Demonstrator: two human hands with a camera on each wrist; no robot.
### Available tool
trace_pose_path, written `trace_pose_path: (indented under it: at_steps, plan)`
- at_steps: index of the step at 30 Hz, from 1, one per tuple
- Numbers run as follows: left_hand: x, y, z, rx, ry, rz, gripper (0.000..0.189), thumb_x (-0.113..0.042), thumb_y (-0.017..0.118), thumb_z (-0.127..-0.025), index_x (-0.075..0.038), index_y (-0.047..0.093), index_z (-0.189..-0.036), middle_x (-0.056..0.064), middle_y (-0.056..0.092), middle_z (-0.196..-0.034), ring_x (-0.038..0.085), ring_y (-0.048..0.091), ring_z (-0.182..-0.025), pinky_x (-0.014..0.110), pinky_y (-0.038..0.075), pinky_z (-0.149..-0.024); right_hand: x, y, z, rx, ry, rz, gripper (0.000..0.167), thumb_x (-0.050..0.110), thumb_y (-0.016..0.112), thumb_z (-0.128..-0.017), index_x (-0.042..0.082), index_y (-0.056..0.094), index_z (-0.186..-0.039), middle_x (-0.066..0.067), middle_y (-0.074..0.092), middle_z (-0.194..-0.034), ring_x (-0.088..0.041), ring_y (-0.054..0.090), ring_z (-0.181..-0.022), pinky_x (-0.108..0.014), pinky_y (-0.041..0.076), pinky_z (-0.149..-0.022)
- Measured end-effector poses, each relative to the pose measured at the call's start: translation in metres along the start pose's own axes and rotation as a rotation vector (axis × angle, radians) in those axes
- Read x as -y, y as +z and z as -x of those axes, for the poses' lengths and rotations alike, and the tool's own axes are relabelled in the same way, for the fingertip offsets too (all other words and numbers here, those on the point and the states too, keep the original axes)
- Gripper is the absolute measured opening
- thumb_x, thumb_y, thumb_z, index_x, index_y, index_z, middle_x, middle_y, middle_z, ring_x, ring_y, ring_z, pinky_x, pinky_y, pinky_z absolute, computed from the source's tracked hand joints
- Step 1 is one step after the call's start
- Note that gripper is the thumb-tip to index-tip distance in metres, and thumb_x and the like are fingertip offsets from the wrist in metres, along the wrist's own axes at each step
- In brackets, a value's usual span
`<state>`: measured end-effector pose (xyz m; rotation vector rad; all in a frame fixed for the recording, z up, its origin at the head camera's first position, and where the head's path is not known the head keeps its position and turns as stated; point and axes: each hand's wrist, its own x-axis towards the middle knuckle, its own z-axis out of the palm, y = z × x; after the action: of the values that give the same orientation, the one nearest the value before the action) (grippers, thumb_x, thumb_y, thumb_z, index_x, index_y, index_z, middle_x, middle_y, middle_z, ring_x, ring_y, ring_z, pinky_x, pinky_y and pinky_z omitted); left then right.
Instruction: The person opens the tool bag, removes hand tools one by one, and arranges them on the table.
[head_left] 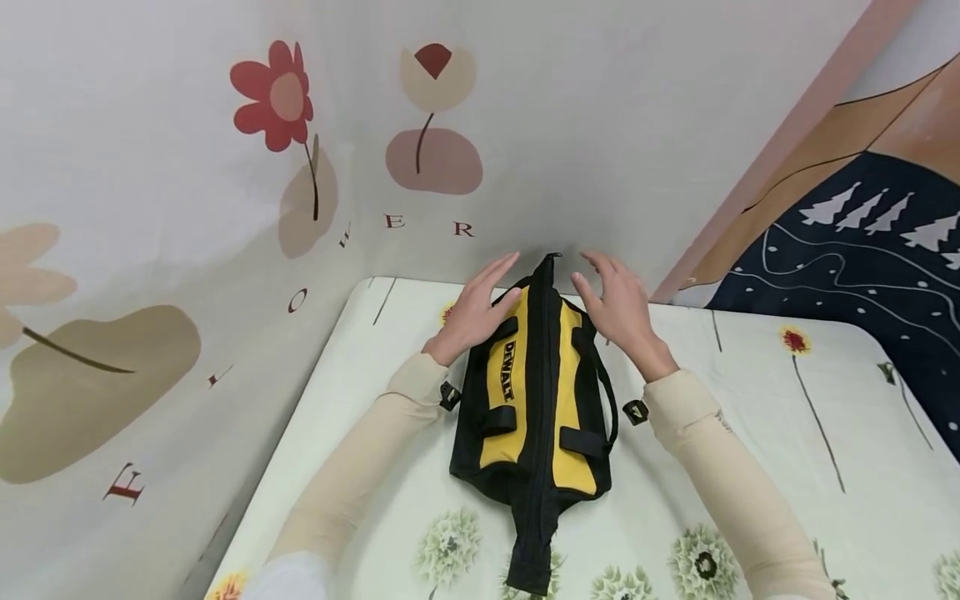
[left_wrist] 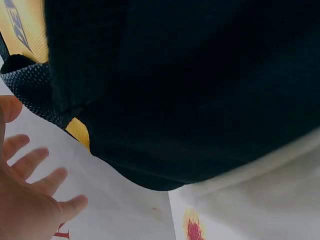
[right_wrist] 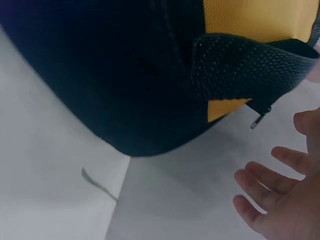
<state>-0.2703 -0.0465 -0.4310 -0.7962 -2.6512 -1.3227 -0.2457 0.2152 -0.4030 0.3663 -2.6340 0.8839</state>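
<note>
A black and yellow DEWALT tool bag (head_left: 542, 392) lies lengthwise on the bed-like surface, its long zipper running along the top. At the far end the zipper pull (right_wrist: 257, 120) hangs from the bag. My left hand (head_left: 480, 308) hovers by the far left side with fingers spread, near a webbing strap (left_wrist: 35, 90). On the far right side my right hand (head_left: 617, 302) is held up with loosely extended fingers, close to another strap (right_wrist: 240, 65). Neither hand grips anything. Whether the left thumb touches the bag I cannot tell.
The bag rests on a white flower-print sheet (head_left: 720, 467). Behind and to the left rises a pale fabric wall (head_left: 562, 125) with printed flowers and letters. A dark printed cloth (head_left: 847, 250) hangs at the right. Each wrist bears a small black camera.
</note>
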Motion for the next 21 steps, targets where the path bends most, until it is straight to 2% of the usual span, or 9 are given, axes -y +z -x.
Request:
trace_pose_path:
  at_steps: [6,11,17,21]
  plan:
    - [-0.001,0.006,-0.008,-0.019,0.013,0.107,0.06,-0.022,0.056,-0.118,-0.012,0.038,-0.174,0.011,0.043,-0.175,0.032,0.044,-0.159,0.05,0.034,-0.13,0.0,0.013,-0.019,0.032,0.065,-0.128,0.05,0.022,0.061,-0.116,-0.002,0.056,-0.159,-0.03,0.065,-0.146,-0.047,0.065,-0.13,-0.064,0.049,-0.111]
    - [0.0,0.01,-0.012,-0.031,-0.009,0.182,0.056,-0.017,0.056,-0.118,-0.003,0.043,-0.17,0.02,0.059,-0.16,0.035,0.06,-0.144,0.049,0.044,-0.123,-0.001,0.018,-0.03,0.035,0.131,-0.237,0.047,0.022,0.061,-0.116,0.0,0.057,-0.157,-0.028,0.068,-0.142,-0.046,0.067,-0.127,-0.061,0.052,-0.108]
    - [-0.001,0.011,-0.012,-0.059,-0.058,0.225,0.051,-0.013,0.057,-0.117,-0.001,0.048,-0.166,0.02,0.071,-0.145,0.036,0.07,-0.129,0.047,0.053,-0.112,0.0,0.022,-0.044,0.062,0.191,-0.394,0.043,0.019,0.06,-0.116,0.002,0.059,-0.156,-0.027,0.071,-0.136,-0.043,0.071,-0.12,-0.055,0.054,-0.105]
    - [-0.003,0.011,-0.012,-0.077,-0.073,0.236,0.049,-0.009,0.058,-0.116,-0.001,0.052,-0.163,0.02,0.074,-0.14,0.036,0.072,-0.123,0.047,0.055,-0.107,0.003,0.027,-0.051,0.03,0.219,-0.476,0.038,0.015,0.062,-0.115,0.0,0.064,-0.15,-0.027,0.073,-0.131,-0.042,0.073,-0.116,-0.043,0.056,-0.1]
